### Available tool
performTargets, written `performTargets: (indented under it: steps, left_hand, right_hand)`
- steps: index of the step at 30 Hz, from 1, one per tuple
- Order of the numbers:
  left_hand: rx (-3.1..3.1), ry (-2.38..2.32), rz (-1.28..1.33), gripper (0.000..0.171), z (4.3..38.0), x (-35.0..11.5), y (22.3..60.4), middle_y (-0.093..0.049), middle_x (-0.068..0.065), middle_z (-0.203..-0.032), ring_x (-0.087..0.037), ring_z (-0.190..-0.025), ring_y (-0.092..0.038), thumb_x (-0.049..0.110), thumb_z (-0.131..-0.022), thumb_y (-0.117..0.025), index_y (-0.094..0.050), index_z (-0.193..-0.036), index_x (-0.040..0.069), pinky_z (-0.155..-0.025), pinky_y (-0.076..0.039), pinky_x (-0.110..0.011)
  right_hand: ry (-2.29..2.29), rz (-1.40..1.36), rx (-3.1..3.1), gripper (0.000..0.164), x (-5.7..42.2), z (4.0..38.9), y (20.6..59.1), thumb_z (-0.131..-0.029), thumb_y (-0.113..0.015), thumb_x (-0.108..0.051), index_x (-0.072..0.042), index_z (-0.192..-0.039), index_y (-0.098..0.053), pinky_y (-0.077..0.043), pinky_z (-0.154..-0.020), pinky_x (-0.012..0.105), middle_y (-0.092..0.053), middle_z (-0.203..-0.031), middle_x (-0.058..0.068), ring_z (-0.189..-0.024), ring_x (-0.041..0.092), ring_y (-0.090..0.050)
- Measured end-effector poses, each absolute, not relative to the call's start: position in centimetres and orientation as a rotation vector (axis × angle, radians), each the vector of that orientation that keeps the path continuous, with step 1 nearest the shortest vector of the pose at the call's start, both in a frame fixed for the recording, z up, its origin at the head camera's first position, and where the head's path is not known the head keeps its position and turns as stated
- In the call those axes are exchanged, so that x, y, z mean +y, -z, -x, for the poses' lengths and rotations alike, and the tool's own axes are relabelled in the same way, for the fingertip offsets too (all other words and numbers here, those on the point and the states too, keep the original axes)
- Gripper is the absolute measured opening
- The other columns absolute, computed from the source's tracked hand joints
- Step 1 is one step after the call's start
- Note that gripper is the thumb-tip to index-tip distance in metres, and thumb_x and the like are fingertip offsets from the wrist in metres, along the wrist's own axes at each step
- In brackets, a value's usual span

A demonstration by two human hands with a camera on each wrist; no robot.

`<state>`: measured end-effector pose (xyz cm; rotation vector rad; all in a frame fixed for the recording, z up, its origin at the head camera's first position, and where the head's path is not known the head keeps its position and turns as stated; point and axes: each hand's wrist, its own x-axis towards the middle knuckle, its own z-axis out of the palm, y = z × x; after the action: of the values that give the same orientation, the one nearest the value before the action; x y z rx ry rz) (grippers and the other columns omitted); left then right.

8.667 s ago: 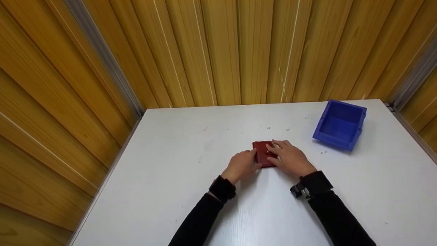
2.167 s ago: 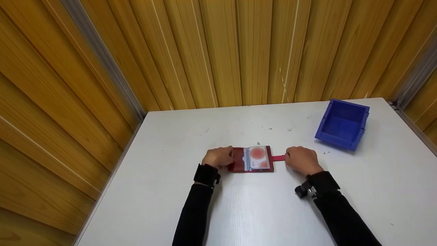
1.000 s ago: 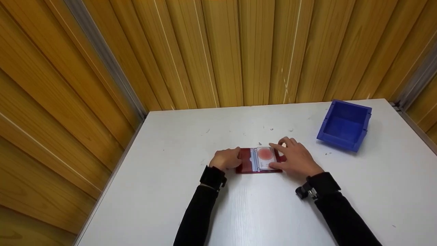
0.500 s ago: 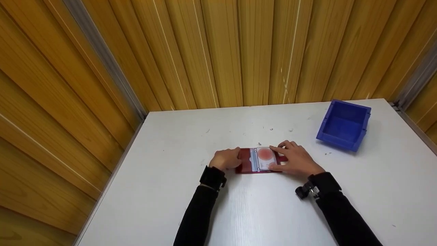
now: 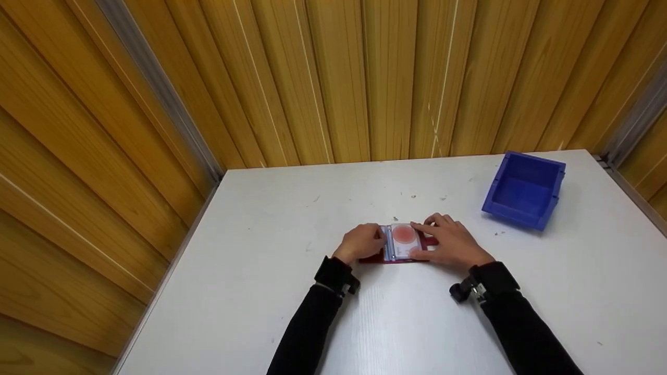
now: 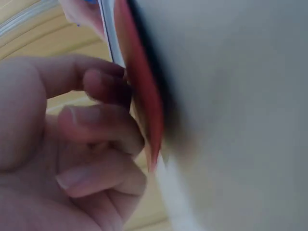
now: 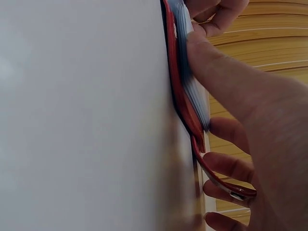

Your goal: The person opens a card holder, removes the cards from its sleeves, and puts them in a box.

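Right grip (image 5: 452,244) on card sleeves (image 5: 404,237), inside red wallet (image 5: 372,259)

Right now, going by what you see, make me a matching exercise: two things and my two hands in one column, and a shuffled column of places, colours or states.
1. card holder
2. bin
3. left hand
4. right hand

A. blue, toward the table's far right corner
B. at the card holder's right side
C. dark red, lying open
D. at the card holder's left side

Pairs: 1-C, 2-A, 3-D, 4-B
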<state>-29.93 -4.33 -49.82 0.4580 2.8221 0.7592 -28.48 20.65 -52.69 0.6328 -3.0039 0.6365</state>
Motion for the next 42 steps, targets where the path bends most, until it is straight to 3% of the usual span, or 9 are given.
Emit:
performTargets:
  steps: [7,21,25,32,42]
  left_hand:
    - [2.544,-1.233,-0.313,0.024,30.0,-3.6,50.4,-0.05,0.005,-0.055,-0.009,-0.047,-0.046,0.019,-0.101,-0.061,-0.069,-0.081,0.008,-0.046,-0.036,-0.024]
    - [2.027,-1.766,-0.15,0.029,30.1,-3.6,50.9,-0.061,0.004,-0.06,-0.006,-0.05,-0.051,0.018,-0.102,-0.059,-0.073,-0.108,-0.007,-0.048,-0.036,-0.02]
    - [2.01,-1.801,-0.11,0.025,30.2,-3.4,51.2,-0.056,0.004,-0.057,-0.007,-0.049,-0.05,0.017,-0.1,-0.059,-0.074,-0.102,-0.004,-0.047,-0.037,-0.02]
    - [2.027,-1.733,-0.049,0.028,30.0,-2.7,51.3,-0.048,0.005,-0.052,-0.006,-0.045,-0.045,0.019,-0.101,-0.061,-0.064,-0.076,0.007,-0.044,-0.035,-0.02]
    - [2.191,-1.65,-0.109,0.033,29.1,-2.0,51.1,-0.047,0.004,-0.051,-0.006,-0.043,-0.044,0.01,-0.103,-0.057,-0.059,-0.07,0.009,-0.042,-0.038,-0.018]
  right_hand:
    - [-0.636,-0.633,-2.998,0.084,20.6,28.5,52.7,-0.083,-0.074,-0.069,-0.021,-0.149,-0.058,-0.041,-0.1,0.055,-0.055,-0.127,0.011,-0.118,0.031,-0.048]
    - [-0.649,-0.629,-2.994,0.082,20.6,28.4,52.6,-0.084,-0.075,-0.067,-0.018,-0.149,-0.058,-0.04,-0.097,0.055,-0.054,-0.126,0.011,-0.115,0.031,-0.048]
    - [-0.652,-0.626,-3.0,0.083,20.6,28.4,52.5,-0.084,-0.074,-0.067,-0.018,-0.149,-0.058,-0.04,-0.099,0.056,-0.053,-0.126,0.011,-0.117,0.032,-0.048]
    - [-0.66,-0.623,-3.002,0.081,20.5,28.3,52.4,-0.085,-0.075,-0.065,-0.019,-0.149,-0.058,-0.04,-0.099,0.056,-0.053,-0.126,0.011,-0.118,0.033,-0.047]
    - [-0.669,-0.625,-3.003,0.082,20.7,28.4,52.5,-0.084,-0.074,-0.067,-0.019,-0.149,-0.058,-0.039,-0.098,0.055,-0.053,-0.126,0.011,-0.116,0.031,-0.047]
